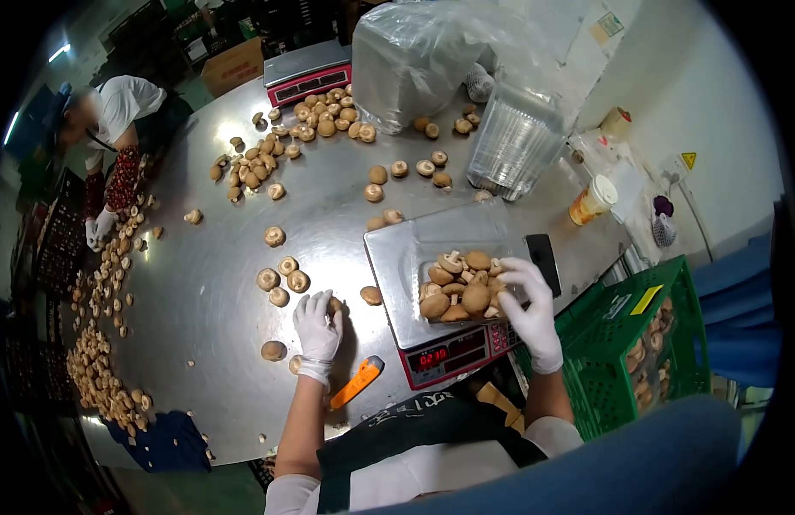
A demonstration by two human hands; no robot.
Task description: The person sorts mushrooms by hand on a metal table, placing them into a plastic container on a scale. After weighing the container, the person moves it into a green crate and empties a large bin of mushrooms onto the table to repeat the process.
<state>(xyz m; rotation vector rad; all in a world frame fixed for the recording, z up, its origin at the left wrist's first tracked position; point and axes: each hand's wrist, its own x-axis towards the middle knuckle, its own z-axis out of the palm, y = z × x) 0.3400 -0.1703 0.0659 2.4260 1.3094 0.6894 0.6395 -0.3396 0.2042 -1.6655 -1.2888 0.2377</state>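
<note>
My left hand (318,328), in a white glove, is on the metal table with its fingers curled round a brown mushroom (335,305). Loose mushrooms (298,281) lie just beyond it, and an orange-handled cutter (357,383) is close to its wrist. My right hand (532,316), also gloved, has fingers and thumb apart at the right edge of a clear plastic tray (426,257). Brown mushrooms (475,298) fill the tray's near part, some stems up. Beneath the tray is a digital scale (389,257) with lit red digits.
A dark phone (543,264) lies right of the scale, a cup (593,201) beyond it. Stacked clear trays (516,142) and a plastic bag (410,69) stand at the back. A green crate (620,343) is at right. Another person (127,116) works at far left near mushroom piles (101,378).
</note>
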